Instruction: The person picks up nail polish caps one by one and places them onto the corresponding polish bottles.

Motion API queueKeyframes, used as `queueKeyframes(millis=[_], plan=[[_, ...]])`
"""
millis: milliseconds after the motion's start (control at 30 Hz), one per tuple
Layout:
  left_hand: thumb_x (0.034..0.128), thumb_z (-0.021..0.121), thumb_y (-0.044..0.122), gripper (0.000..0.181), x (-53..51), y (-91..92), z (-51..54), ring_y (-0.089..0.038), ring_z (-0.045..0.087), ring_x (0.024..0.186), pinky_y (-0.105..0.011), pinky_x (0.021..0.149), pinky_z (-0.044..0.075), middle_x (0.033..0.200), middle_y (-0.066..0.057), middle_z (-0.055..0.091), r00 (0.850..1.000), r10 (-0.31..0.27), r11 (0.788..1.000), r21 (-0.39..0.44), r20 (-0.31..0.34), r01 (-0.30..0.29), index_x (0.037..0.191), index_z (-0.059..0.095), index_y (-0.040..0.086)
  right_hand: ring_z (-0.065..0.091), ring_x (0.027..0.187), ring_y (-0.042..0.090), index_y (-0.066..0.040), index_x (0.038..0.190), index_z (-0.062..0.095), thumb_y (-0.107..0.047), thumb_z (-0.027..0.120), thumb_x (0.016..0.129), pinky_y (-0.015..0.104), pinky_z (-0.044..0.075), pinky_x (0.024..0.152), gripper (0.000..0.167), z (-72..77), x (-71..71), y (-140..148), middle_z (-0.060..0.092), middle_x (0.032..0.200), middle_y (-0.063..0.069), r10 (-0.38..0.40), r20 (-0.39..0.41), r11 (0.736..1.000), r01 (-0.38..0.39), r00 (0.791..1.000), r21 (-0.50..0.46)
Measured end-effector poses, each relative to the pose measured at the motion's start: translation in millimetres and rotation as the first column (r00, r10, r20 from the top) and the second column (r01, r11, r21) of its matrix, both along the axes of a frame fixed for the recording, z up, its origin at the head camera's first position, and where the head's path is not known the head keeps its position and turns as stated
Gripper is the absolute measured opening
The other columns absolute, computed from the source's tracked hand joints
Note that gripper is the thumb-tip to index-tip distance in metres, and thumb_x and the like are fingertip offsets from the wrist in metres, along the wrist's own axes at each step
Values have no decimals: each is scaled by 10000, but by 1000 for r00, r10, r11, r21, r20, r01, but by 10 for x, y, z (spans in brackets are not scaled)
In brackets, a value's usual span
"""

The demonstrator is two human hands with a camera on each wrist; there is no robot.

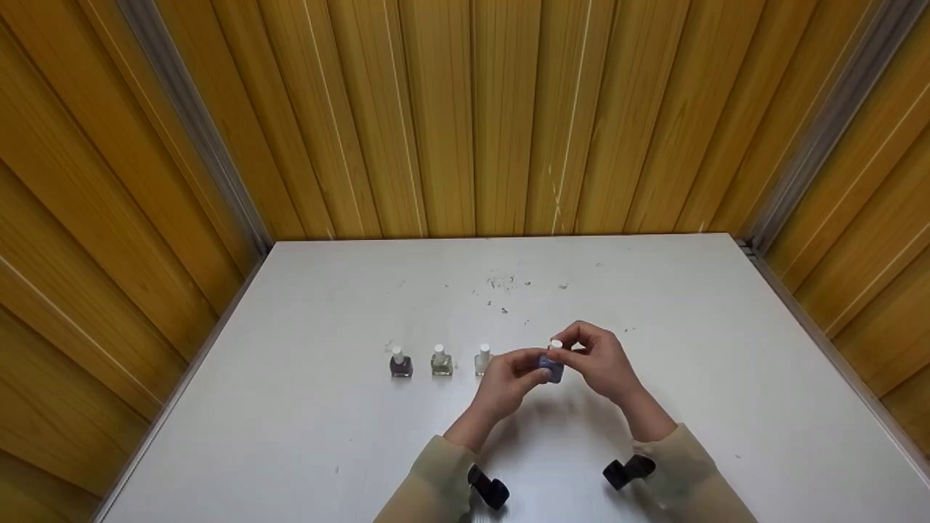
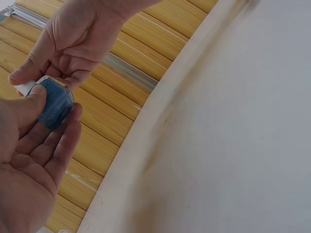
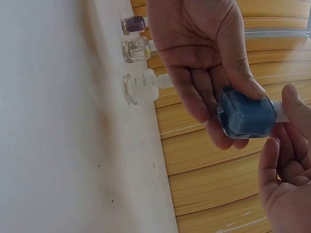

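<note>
A blue nail polish bottle (image 1: pixel 552 369) with a white cap (image 1: pixel 556 344) is held above the table between both hands. My left hand (image 1: pixel 503 385) grips the glass body, thumb on one face and fingers behind it. The right hand (image 1: pixel 599 359) pinches the white cap at the top. In the right wrist view the blue bottle (image 3: pixel 249 115) shows its square glass, with the cap partly hidden by the right fingers. Left of the hands stand a dark purple bottle (image 1: pixel 401 366), a clear yellowish bottle (image 1: pixel 441 364) and a whitish bottle (image 1: pixel 480 363), partly covered by the left hand.
The white table (image 1: pixel 327 305) carries small dark marks (image 1: pixel 501 282) toward the back. Wood-patterned panels (image 1: pixel 436 116) wall it in behind and at both sides. A black strap device sits on each sleeve, left (image 1: pixel 488 488) and right (image 1: pixel 628 471).
</note>
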State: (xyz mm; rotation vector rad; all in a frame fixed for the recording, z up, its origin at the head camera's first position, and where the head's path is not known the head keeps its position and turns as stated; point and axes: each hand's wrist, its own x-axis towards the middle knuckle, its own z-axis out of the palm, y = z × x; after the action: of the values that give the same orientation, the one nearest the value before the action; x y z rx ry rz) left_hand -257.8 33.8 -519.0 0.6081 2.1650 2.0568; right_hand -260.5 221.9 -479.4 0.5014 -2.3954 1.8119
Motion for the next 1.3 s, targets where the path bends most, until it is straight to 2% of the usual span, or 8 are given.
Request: queueKeyframes(millis=[133,300,433,600,767,867,1000,1300], plan=[[959,706,45,297,-6,-8,8,-282,740,1097,-256,884,615,1183,-207,750,1000,1,1000,-3,14,-1,1247,704,-26,645,906,68,7,1040,709,-146,782,915,242,579,770,210,4,-6,3,732,993,77,23,32,1000,-23,999,19],[954,712,46,301,-19,-23,7,-259,751,1063,-268,875,620,1166,-207,755,1000,10,1000,-7,3,-10,1242,702,-42,688,1059,22,43,1266,683,-124,700,979,208,575,888,333,12,-17,65,731,1213,221,137,26,990,-137,990,13],[951,716,49,306,-26,-20,-9,-235,753,1062,-256,876,618,1168,-187,761,1000,9,1000,-8,12,-9,1246,704,-35,690,1045,18,34,1246,697,-107,685,986,192,575,883,296,12,-25,98,724,1209,246,168,4,985,-168,986,44],[952,713,41,318,-18,-8,-15,-263,743,1099,-267,902,613,1196,-193,751,1000,0,1000,10,15,0,1261,698,-34,684,940,39,9,1126,743,-97,735,945,205,588,795,209,17,-24,87,749,1095,215,112,-23,992,-110,993,66],[956,716,66,320,-15,-9,-24,-234,742,1099,-252,905,608,1195,-184,754,1000,4,1000,-7,-12,-4,1263,700,-23,680,841,50,-32,1020,783,-109,821,866,210,569,708,176,22,-9,42,785,982,159,-22,-3,998,22,1000,56],[955,717,69,310,-11,-4,-38,-227,744,1090,-248,898,609,1185,-181,758,1000,14,1000,-12,-23,-14,1253,705,-18,673,811,57,-55,976,790,-111,852,836,206,559,699,163,15,3,0,789,944,122,-99,27,994,98,995,51],[934,730,30,295,6,23,-46,-287,743,1096,-254,899,611,1171,-196,758,998,55,998,11,-35,-55,1223,716,-27,676,796,74,-58,927,776,-116,877,808,210,556,689,166,4,14,-52,785,906,94,-170,55,985,167,984,45],[905,756,19,297,26,59,-56,-299,741,1103,-261,914,607,1169,-194,758,991,111,993,37,-68,-109,1197,726,-31,696,801,133,-47,918,761,-100,880,804,210,569,687,174,5,43,-126,777,885,64,-244,62,969,241,968,52]])
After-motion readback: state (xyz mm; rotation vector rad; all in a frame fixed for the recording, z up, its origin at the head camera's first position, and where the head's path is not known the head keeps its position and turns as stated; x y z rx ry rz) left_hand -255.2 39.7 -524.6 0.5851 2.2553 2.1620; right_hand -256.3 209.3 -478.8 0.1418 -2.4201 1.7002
